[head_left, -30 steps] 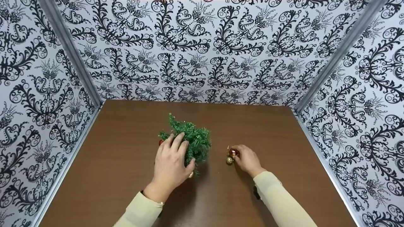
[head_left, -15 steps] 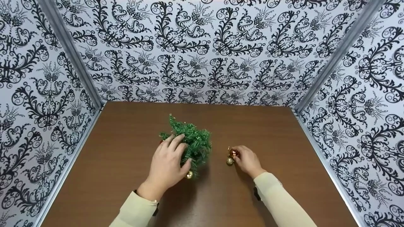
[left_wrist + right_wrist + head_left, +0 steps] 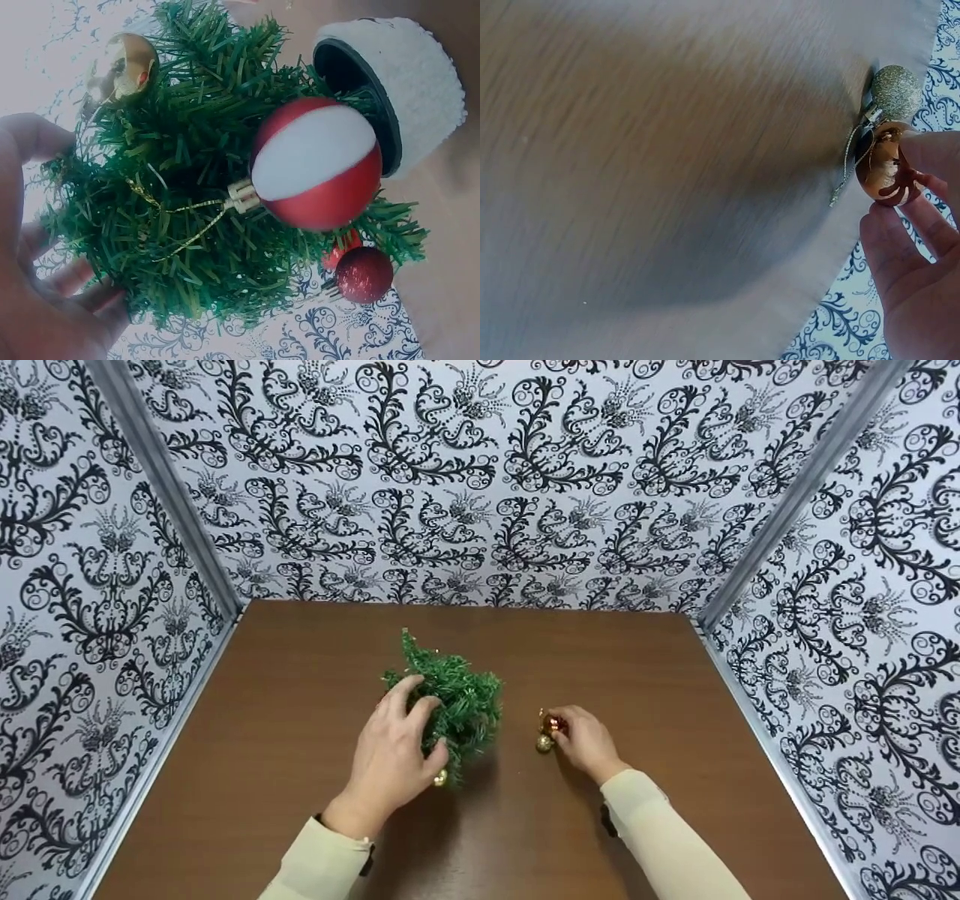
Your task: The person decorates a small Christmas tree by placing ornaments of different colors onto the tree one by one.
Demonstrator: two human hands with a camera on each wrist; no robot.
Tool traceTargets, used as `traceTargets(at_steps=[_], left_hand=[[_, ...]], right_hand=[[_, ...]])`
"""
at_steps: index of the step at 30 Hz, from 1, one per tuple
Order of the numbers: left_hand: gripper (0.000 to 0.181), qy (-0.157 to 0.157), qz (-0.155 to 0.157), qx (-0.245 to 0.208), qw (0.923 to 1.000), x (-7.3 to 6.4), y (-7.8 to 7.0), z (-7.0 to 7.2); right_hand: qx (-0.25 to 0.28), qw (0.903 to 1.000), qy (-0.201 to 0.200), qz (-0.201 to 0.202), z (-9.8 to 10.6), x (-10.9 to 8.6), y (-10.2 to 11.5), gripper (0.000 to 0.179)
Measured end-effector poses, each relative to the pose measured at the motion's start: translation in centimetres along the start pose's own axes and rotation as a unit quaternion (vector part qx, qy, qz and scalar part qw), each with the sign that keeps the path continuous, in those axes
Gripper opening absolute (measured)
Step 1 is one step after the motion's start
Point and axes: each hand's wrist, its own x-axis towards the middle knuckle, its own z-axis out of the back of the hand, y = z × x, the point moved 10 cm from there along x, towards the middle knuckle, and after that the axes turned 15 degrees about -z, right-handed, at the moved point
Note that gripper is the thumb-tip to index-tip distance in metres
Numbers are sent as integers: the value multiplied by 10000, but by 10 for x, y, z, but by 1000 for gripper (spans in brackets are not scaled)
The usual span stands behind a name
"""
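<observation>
Left hand (image 3: 390, 757): fingers spread and bent, against foliage. Green tree (image 3: 466, 701): one, just beyond the left fingers. Shiny gold bauble (image 3: 440, 778): on the tree, beside the left thumb. Red-and-white bauble (image 3: 315, 163): on the tree, gold cord, apart from the left fingers. Glittery bauble (image 3: 896, 91): on the table (image 3: 637, 660), just beside the right fingers. Copper bauble (image 3: 881, 169): pinched by the right hand (image 3: 589, 742), thumb against fingertips.
</observation>
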Motion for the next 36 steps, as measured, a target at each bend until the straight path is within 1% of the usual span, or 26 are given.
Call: traceTargets(at_steps=[6,9,13,20,28,36], left_hand=[[42,-104,232,300,9992,0,2,4],[44,-71,272,422,9987,0,2,5],[45,44,255,467,9986,1,2,4],[39,225,37,392,9990,2,5,6],[34,441,-40,202,9988,2,11,5],[31,612,-249,-110,9978,3,15,2]], right_hand=[[11,10000,34,-65,0,1,0,39],[7,10000,-9,-66,1,1,0,38],[-9,10000,-28,-74,2,0,1,37],[6,10000,-7,-61,1,-1,-1,37],[4,9999,-16,-100,1,0,-2,38],[29,9998,23,-174,0,1,-3,37]])
